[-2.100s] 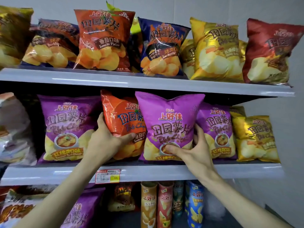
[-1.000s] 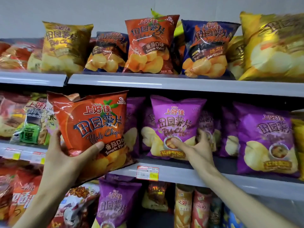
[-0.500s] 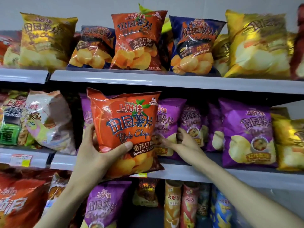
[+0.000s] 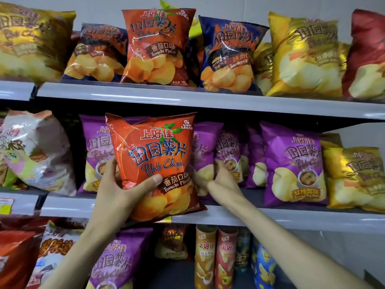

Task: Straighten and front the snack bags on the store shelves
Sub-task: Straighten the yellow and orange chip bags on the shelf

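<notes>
1. tomato chip bag (image 4: 154,163) is off the row now, held out in front of the middle shelf (image 4: 291,220). two secs back it sat wedged between purple bags. left hand (image 4: 116,190) grips its lower left, thumb across the front.
2. right hand (image 4: 220,180) curls its fingers on a purple chip bag (image 4: 205,147) just behind, half hidden by the orange one.
3. top shelf (image 4: 208,99) carries another tomato bag (image 4: 156,46); chip cans (image 4: 214,257) stand below.
</notes>
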Tool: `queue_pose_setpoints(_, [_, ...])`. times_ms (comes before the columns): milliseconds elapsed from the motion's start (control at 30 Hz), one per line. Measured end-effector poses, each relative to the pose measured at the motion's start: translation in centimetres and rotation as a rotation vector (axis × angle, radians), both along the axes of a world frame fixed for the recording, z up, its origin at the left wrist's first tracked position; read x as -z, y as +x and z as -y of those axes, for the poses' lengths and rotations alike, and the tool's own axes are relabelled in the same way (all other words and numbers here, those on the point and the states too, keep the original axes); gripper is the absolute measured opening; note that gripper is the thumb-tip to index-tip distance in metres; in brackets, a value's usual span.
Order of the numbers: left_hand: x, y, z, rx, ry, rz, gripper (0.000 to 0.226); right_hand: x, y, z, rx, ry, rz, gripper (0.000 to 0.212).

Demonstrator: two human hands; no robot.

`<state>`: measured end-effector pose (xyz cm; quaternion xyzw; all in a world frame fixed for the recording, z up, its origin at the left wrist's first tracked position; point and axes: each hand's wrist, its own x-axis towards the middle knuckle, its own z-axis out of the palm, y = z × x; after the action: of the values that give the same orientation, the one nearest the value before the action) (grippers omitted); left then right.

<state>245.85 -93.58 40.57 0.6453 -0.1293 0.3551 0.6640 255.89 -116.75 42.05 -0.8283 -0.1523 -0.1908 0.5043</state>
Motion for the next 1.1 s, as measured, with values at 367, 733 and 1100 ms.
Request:
queue_pose_setpoints(367, [0.3,-1.1,-4.2,-0.085,-0.016,0.006,0.103,0.0,-3.8,8.3,0.226,-0.103,0.034,0.087])
queue_pose_setpoints(733, [0.0,-3.0,-9.0,-0.124,-0.028,0.020,0.088,0.1,-7.6,0.3,0.206,-0.047,0.751,0.069])
queue_pose_setpoints(1100, [1.8,-6.6,-18.2,-0.268,-0.058,-0.058,0.096,-1.5,-3.9,-16.9,-0.102,-0.277,0.132,0.111])
